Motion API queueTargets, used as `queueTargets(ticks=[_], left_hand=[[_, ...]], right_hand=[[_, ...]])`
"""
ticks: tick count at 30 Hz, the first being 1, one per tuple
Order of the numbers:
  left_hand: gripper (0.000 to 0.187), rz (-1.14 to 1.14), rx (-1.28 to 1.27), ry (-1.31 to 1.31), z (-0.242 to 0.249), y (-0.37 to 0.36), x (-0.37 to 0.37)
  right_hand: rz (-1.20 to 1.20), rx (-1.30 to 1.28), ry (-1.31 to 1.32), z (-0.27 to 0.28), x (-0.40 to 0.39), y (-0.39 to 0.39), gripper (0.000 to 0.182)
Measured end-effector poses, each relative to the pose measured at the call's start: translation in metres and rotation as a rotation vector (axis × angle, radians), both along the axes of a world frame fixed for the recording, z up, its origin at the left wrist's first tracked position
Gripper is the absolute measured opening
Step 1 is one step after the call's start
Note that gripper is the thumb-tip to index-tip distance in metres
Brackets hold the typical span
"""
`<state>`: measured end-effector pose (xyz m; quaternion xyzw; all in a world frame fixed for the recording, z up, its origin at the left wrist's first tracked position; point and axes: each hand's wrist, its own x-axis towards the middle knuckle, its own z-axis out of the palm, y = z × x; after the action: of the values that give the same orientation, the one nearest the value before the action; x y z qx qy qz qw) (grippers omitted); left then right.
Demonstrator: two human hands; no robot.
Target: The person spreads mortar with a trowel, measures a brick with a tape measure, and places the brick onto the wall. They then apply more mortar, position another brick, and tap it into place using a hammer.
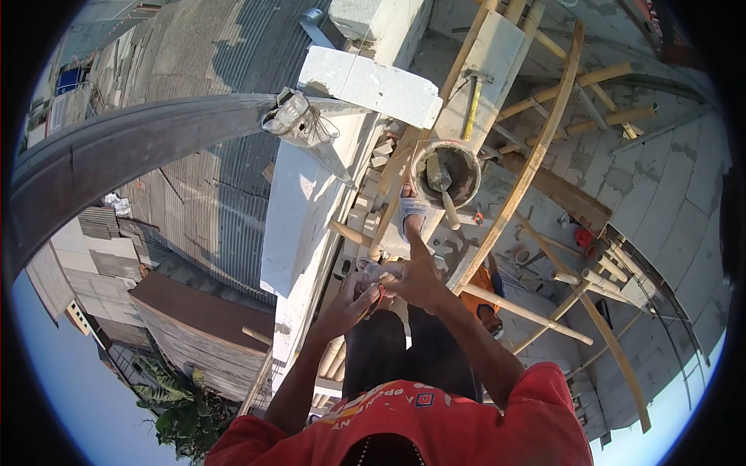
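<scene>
My left hand (353, 304) and my right hand (414, 282) meet in front of my lap, fingers closed and almost touching. Between them is a small pale, crumpled-looking thing (371, 273), with a bit of red by the left fingertips. Its kind is too small to tell. Beyond the hands stands a bucket (420, 180) of grey mortar, a trowel (449, 203) resting in it with the handle over the near rim. A hammer (472, 109) with a yellow handle lies on the plank behind the bucket.
A white block wall (291, 210) runs along my left, with a loose block (373, 85) across it. A metal beam (148, 136) crosses from the left. Bamboo poles (536, 155) form scaffolding at right. Below, a person in orange (483, 307) is partly hidden. My sandalled foot (413, 213) rests on the plank.
</scene>
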<state>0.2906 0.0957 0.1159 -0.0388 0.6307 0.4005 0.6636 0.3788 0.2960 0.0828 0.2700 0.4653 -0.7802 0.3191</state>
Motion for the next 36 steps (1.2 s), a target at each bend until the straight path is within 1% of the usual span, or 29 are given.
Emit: queueTargets(ticks=[1, 2, 4, 5, 6, 8, 9, 10, 12, 13, 14, 16, 17, 18, 20, 21, 22, 23, 25, 26, 27, 29, 31, 32, 34, 36], left_hand=[[0.03, -0.025, 0.005, -0.094, 0.001, -0.009, -0.006], [0.027, -0.007, -0.016, -0.127, 0.003, -0.019, -0.01], [0.021, 0.026, -0.057, -0.193, 0.009, -0.049, -0.017], [0.021, 0.077, -0.139, -0.158, 0.008, -0.071, -0.018], [0.021, 0.127, -0.221, -0.12, 0.006, -0.094, -0.022], [0.018, 0.489, -0.373, -0.034, 0.009, -0.133, -0.043], [0.017, 0.573, -0.429, 0.075, 0.012, -0.147, -0.064], [0.017, 0.654, -0.483, 0.185, 0.012, -0.157, -0.09], [0.016, 0.634, -0.402, 0.356, 0.005, -0.163, -0.151], [0.018, 0.609, -0.441, 0.477, -0.003, -0.146, -0.182], [0.02, 0.624, -0.354, 0.433, -0.007, -0.116, -0.21], [0.025, 0.478, -0.289, 0.486, -0.019, -0.043, -0.256], [0.027, 0.388, -0.24, 0.493, -0.041, -0.023, -0.282], [0.027, 0.437, -0.312, 0.619, -0.067, 0.0, -0.295], [0.028, 0.445, -0.122, 0.72, -0.128, 0.012, -0.323], [0.037, 0.394, 0.098, 0.645, -0.187, -0.006, -0.364], [0.041, 0.305, 0.236, 0.501, -0.194, -0.001, -0.382], [0.046, 0.213, 0.359, 0.348, -0.199, 0.005, -0.399], [0.045, 0.045, 0.185, 0.31, -0.129, 0.086, -0.383], [0.045, 0.001, -0.022, 0.487, -0.105, 0.12, -0.363], [0.045, -0.044, -0.231, 0.661, -0.094, 0.135, -0.354], [0.045, -0.518, 0.028, 1.127, -0.096, 0.135, -0.357], [0.044, -0.803, 0.253, 1.383, -0.104, 0.135, -0.364], [0.044, -0.844, 0.337, 1.418, -0.113, 0.137, -0.369], [0.045, -0.853, 0.42, 1.394, -0.126, 0.136, -0.374], [0.047, -0.794, 0.413, 1.273, -0.132, 0.136, -0.375]], right_hand=[[-0.025, -0.025, -0.027, -0.005, -0.007, 0.004, 0.037], [-0.049, -0.048, -0.055, -0.009, -0.015, 0.009, 0.038], [-0.104, 0.049, -0.043, -0.013, -0.039, 0.027, 0.044], [-0.134, 0.094, -0.035, -0.013, -0.047, 0.031, 0.047], [-0.144, 0.202, 0.002, -0.021, -0.045, 0.027, 0.049], [-0.168, 0.418, 0.075, -0.043, -0.029, 0.015, 0.052], [-0.107, 0.473, 0.029, -0.035, -0.021, 0.019, 0.05], [-0.093, 0.523, 0.009, -0.038, -0.005, 0.015, 0.049], [-0.059, 0.616, -0.034, -0.054, 0.04, -0.01, 0.046], [0.058, 0.674, -0.066, -0.062, 0.061, -0.023, 0.042], [0.177, 0.731, -0.098, -0.067, 0.079, -0.036, 0.037], [0.222, 0.886, 0.104, -0.067, 0.106, -0.059, 0.031], [0.244, 0.968, 0.207, -0.067, 0.111, -0.061, 0.029], [0.254, 1.001, 0.22, -0.07, 0.114, -0.062, 0.027], [0.282, 1.057, 0.247, -0.067, 0.111, -0.064, 0.023], [0.263, 1.043, 0.206, -0.068, 0.113, -0.067, 0.022], [0.24, 1.033, 0.166, -0.072, 0.113, -0.069, 0.02], [0.213, 1.024, 0.128, -0.076, 0.113, -0.07, 0.019], [0.196, 1.029, 0.123, -0.077, 0.116, -0.071, 0.018], [0.188, 1.03, 0.12, -0.077, 0.118, -0.072, 0.017], [0.195, 1.033, 0.116, -0.077, 0.117, -0.074, 0.018], [0.211, 1.042, 0.105, -0.076, 0.115, -0.074, 0.018], [0.23, 1.041, 0.1, -0.077, 0.114, -0.074, 0.019], [0.241, 1.039, 0.098, -0.078, 0.115, -0.074, 0.019], [0.235, 1.036, 0.091, -0.076, 0.113, -0.071, 0.02], [0.23, 1.038, 0.086, -0.076, 0.113, -0.068, 0.02]])
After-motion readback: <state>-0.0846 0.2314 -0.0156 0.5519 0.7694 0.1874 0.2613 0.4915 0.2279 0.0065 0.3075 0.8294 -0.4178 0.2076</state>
